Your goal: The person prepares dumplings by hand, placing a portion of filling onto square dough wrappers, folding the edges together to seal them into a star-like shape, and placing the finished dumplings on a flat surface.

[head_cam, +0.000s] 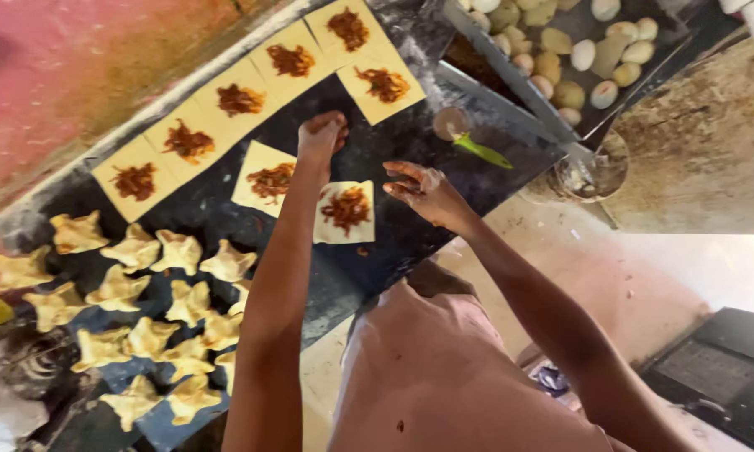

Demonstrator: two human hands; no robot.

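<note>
My left hand (322,134) reaches over the dark worktop (410,142), fingers bunched and pointing down near the edge of a square dough sheet (260,159) topped with brown filling. My right hand (424,189) hovers open, floury fingers spread, just right of another filled dough square (344,212). Neither hand holds anything that I can see. A row of several more filled squares (240,100) runs along the far edge of the top.
Several folded, pinched dumplings (155,310) lie on the left part of the worktop. A tray of pale dough balls (561,50) stands at the upper right, a small metal bowl (593,172) beside it. A green-handled tool (477,151) rests near a small cup.
</note>
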